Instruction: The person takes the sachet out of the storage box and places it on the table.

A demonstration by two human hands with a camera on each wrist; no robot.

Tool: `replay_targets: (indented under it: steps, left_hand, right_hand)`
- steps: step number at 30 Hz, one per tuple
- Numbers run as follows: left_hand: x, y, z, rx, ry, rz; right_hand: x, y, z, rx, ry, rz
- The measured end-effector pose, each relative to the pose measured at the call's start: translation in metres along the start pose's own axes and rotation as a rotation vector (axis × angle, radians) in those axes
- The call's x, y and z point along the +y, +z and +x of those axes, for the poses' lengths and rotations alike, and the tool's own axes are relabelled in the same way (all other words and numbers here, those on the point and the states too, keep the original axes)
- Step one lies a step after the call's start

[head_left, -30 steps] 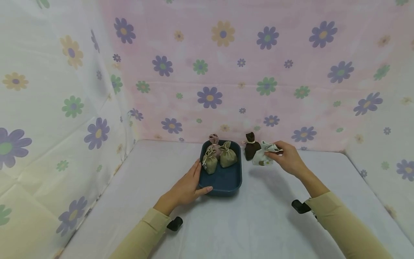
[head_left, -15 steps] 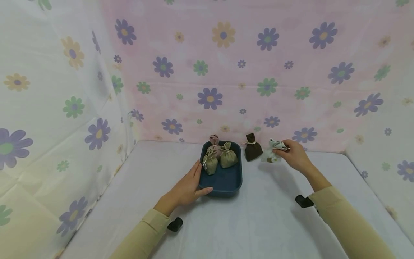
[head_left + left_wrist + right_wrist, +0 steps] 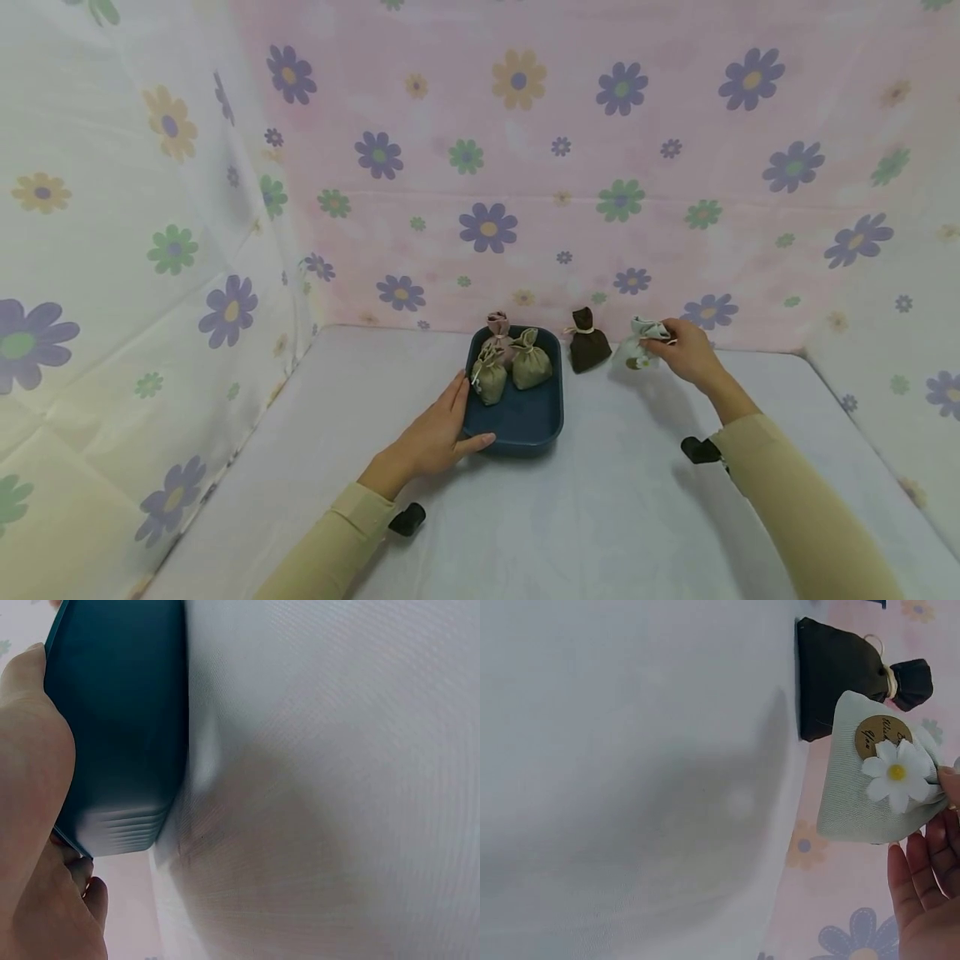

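My left hand (image 3: 426, 437) holds the blue plastic bin (image 3: 517, 433) at its left side, the thumb over the near rim and the fingers along the side wall. In the bin's far half sit two olive drawstring pouches (image 3: 532, 367) and a pink pouch (image 3: 497, 332). My right hand (image 3: 690, 354) pinches a pale mint pouch (image 3: 847, 776) by its gathered neck, its base raised over the table. A white fabric daisy (image 3: 897, 772) and a round brown tag show on it. To its left a dark brown pouch (image 3: 588, 348) stands upright, tied with a cream cord.
A white cloth covers the table (image 3: 480, 533). Flower-printed curtains rise at the back (image 3: 540, 175) and along both sides, with the back one close behind the brown pouch. Black wrist mounts (image 3: 407, 519) hang under both cuffs.
My right hand has carried the mint pouch to the right and slightly back, away from the brown pouch, which now shows whole. The left hand and the bin have kept their place.
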State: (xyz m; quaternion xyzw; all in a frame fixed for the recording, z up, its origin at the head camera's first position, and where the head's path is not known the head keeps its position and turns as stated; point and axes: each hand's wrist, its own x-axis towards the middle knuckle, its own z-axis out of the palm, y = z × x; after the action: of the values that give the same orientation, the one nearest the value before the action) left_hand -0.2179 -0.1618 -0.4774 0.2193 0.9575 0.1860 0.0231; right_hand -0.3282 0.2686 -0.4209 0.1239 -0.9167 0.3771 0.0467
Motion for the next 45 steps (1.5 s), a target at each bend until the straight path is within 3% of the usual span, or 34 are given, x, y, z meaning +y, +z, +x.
replay_targets:
  steps: [30, 38, 45]
  left_hand:
    - [0.001, 0.000, -0.001, -0.004, -0.007, 0.007]
    - [0.005, -0.004, -0.003, -0.008, -0.009, 0.001]
    - [0.004, -0.003, -0.003, -0.012, -0.017, -0.012]
  right_hand:
    - [0.020, 0.021, 0.011, -0.021, 0.089, 0.033]
    - [0.027, 0.019, 0.000, 0.048, 0.059, 0.020]
    - [0.031, 0.017, -0.013, 0.039, 0.047, -0.010]
